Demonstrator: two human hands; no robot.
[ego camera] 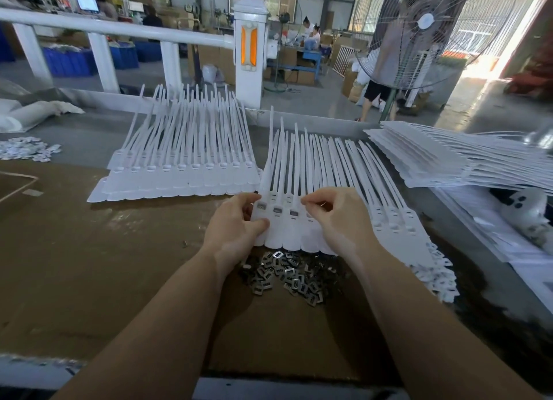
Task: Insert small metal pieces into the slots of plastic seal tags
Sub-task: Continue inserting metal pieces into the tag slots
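Observation:
A white strip of joined plastic seal tags (353, 184) lies in front of me, its tails pointing away. Three slots at its left end hold metal pieces (277, 210). My left hand (236, 226) grips the strip's left edge, thumb on top. My right hand (335, 217) sits over the fourth tag, fingertips pinched together on something small at the slot; the piece itself is hidden. A heap of loose metal pieces (287, 275) lies on the cardboard just below the strip, between my wrists.
A second stack of tag strips (179, 172) lies at the back left, and a big pile of strips (449, 160) at the right. Small white parts (24, 149) lie far left and under the strip's right end (434, 274). A white railing and a fan stand behind.

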